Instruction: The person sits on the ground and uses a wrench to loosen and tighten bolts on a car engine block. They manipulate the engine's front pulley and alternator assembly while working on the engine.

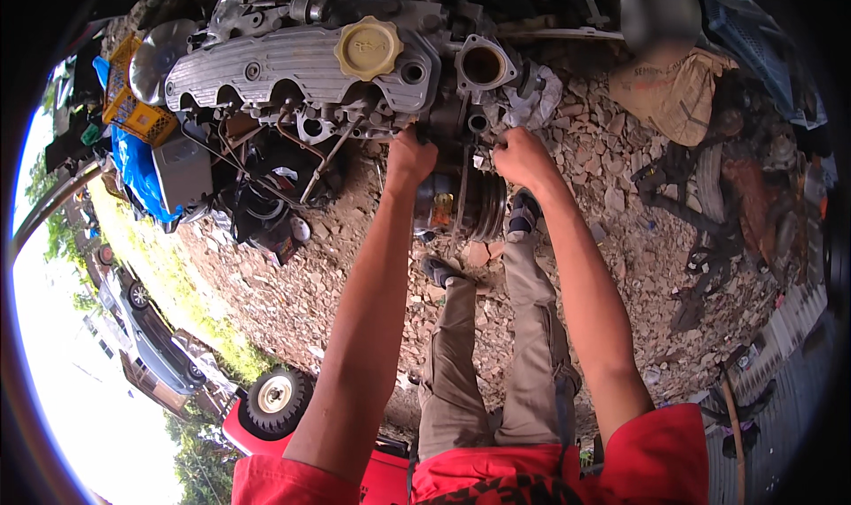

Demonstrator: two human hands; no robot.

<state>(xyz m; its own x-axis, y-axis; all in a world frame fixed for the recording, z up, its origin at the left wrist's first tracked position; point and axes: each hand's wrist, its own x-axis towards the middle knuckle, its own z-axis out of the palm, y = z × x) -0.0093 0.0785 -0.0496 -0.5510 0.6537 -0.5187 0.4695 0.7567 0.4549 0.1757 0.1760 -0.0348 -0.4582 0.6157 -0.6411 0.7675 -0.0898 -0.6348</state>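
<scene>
A large engine with a ribbed grey valve cover and a yellowish oil filler cap stands in front of me. My left hand is closed at the engine's near side, just below the right end of the cover; its fingertips are hidden. Level with it, my right hand is closed beside a small round pipe opening. Whatever either hand grips does not show. Beyond the right hand are a round flanged opening and a crumpled whitish wrapping. Between my forearms sits a grooved pulley.
Broken stones cover the ground around my feet. A yellow crate and blue sheeting lie at the left. Dark metal parts and a brown sack are on the right, the sack near another person. Cables hang below the engine.
</scene>
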